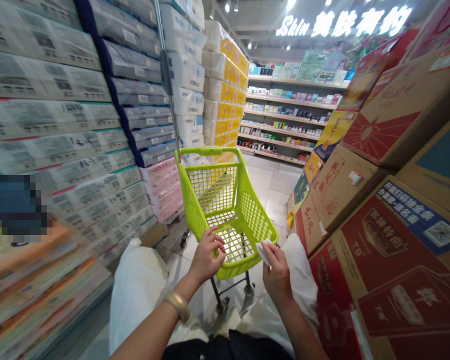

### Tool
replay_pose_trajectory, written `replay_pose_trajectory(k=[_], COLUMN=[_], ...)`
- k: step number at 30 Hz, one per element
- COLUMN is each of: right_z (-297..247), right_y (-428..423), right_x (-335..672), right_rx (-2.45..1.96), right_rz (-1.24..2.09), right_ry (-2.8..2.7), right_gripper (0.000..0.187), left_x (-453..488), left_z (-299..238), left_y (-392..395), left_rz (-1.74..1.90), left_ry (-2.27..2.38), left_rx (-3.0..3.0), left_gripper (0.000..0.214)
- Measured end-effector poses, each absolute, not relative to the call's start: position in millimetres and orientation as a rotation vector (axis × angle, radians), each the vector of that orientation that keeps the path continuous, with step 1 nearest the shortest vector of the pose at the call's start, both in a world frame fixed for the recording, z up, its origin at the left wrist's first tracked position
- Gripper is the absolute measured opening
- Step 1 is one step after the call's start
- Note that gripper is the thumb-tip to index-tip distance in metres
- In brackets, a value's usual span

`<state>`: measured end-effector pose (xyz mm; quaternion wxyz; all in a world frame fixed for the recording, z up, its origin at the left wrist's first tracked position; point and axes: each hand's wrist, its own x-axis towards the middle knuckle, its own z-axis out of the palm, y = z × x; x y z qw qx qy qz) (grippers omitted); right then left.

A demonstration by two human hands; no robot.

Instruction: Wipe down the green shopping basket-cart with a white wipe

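Note:
In front of me stands a lime-green plastic shopping cart (257,220) with a lattice basket; inside it I see only its own mesh. My left hand (209,255), a gold-coloured bangle (177,304) on its wrist, is at the near left rim of the basket. Its fingers are loosely bent and apart, with nothing visible in them; whether they touch the rim I cannot tell. At the near right corner, my right hand (276,270) pinches a crumpled white tissue (263,251) between thumb and fingers, close against the rim.
Stacked tissue packs (52,75) line the left side, with yellow-and-white packs (225,90) farther on. Cardboard cartons (390,240) rise on the right. Shelves of small boxed goods (288,112) stand at the aisle's far end, across pale floor tiles (281,182).

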<state>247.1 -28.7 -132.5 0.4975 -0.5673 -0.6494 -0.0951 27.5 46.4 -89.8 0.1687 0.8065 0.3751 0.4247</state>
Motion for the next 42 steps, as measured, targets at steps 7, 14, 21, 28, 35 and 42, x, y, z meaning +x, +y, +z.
replay_pose_trajectory(k=[7, 14, 21, 28, 35, 42], right_z=[-131.6, -124.6, -138.9, -132.7, -134.2, -132.2], right_y=[-26.4, -33.2, -22.8, -30.1, -37.4, -35.9], right_x=[240.7, 199.4, 270.8, 203.0, 207.8, 191.4], right_rx=[-1.328, -1.098, -1.336, -1.227, -1.247, -1.301], right_rz=[-0.234, -0.134, -0.294, -0.259, -0.311, -0.303], right_ry=[-1.594, -1.946, -1.621, -1.798, -1.799, -1.754], right_gripper=[0.046, 0.058, 0.058, 0.055, 0.053, 0.056], left_x=[29.8, 32.9, 24.8, -9.0, -23.1, -2.3], left_z=[-91.5, -89.3, -89.4, -96.9, -96.0, -101.3], left_y=[50.8, 49.8, 52.3, 56.3, 52.3, 45.3], left_rz=[1.224, 1.246, 1.196, 1.208, 1.169, 1.197], left_ry=[1.046, 1.102, 1.122, 1.193, 1.203, 1.247], left_rx=[2.312, 2.307, 2.287, 2.359, 2.41, 2.39], left_gripper=[0.02, 0.022, 0.026, 0.032, 0.033, 0.034])
